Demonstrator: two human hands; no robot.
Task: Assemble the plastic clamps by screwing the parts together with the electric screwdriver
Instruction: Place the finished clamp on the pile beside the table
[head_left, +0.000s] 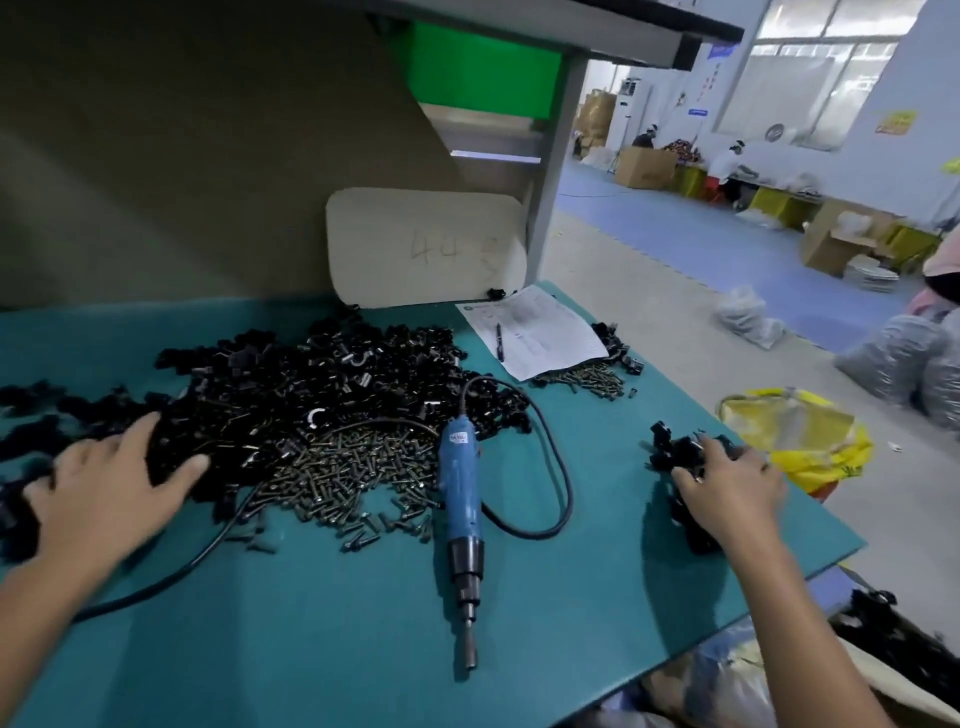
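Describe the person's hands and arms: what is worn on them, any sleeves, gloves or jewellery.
Both are bare. The left hand and right hand carry no gloves, and no ring shows, though the left one is blurred. The left forearm and right forearm are uncovered as far as the picture edge: no sleeve, watch or wristband in view.

Your teal bench top (337, 649) fills the lower frame. A broad heap of black clamp parts (322, 374) lies centre left, with loose screws (353, 467) spilling just below it. The blue electric screwdriver (460, 499) lies at centre, tip toward the bottom edge. A paper sheet (535, 322) carrying a pen (500, 340) sits upper right.
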